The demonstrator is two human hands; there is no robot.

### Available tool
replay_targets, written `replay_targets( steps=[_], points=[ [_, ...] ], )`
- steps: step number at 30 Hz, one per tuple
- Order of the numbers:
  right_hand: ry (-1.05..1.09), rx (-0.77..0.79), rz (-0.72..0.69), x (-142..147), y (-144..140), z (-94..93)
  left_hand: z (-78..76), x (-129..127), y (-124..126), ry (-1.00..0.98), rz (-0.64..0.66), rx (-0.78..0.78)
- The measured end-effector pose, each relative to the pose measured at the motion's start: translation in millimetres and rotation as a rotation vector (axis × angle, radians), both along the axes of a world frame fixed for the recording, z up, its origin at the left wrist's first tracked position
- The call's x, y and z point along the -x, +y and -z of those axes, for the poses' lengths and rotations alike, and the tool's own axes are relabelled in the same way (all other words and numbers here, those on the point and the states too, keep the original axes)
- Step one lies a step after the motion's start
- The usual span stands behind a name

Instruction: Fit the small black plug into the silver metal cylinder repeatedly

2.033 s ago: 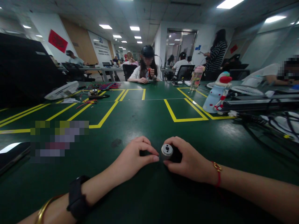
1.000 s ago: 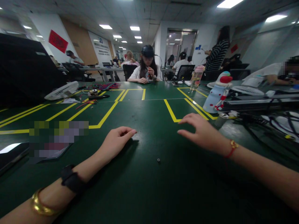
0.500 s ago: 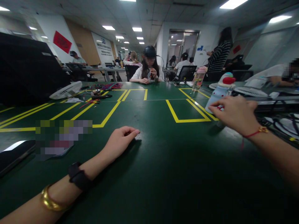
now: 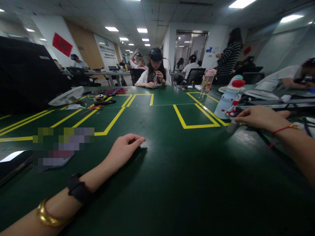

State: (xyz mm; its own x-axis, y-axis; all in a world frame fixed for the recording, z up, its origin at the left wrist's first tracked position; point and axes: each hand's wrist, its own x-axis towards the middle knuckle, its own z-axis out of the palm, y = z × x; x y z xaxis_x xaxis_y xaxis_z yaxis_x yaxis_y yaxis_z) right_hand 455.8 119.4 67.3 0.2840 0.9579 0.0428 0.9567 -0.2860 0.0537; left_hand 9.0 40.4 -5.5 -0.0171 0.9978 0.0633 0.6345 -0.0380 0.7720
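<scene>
My left hand (image 4: 126,147) rests low over the green table (image 4: 167,183), thumb and forefinger pinched together. Whatever is between those fingertips is too small to make out. On the right, my right hand (image 4: 262,118) has its fingers closed on the top of a small grey cylinder (image 4: 231,127), which is tilted at the table surface. Just behind that hand stands a light blue bottle (image 4: 223,105) with a red and white figure on it.
Yellow tape lines (image 4: 201,126) mark the table. A dark phone-like slab (image 4: 17,164) lies at the left, near a blurred-out item. Wires and small parts (image 4: 100,98) sit farther back. A pink-lidded bottle (image 4: 208,82) stands at the back right. A person (image 4: 155,70) sits opposite.
My right hand has moved down and right, from in front of the blue bottle to the grey cylinder. The whitish bit at my left fingertips no longer shows clearly.
</scene>
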Motion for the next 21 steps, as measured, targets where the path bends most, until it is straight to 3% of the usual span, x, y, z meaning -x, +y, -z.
replay_targets(
  steps=[6,21],
  points=[
    [0.005,-0.06,-0.013,-5,-2,-0.7,-0.2,1,0,0.01,0.019,-0.019],
    [-0.034,-0.023,-0.027,-13,8,8.7,-1.0,0,-1,-0.008,0.033,-0.019]
  ],
)
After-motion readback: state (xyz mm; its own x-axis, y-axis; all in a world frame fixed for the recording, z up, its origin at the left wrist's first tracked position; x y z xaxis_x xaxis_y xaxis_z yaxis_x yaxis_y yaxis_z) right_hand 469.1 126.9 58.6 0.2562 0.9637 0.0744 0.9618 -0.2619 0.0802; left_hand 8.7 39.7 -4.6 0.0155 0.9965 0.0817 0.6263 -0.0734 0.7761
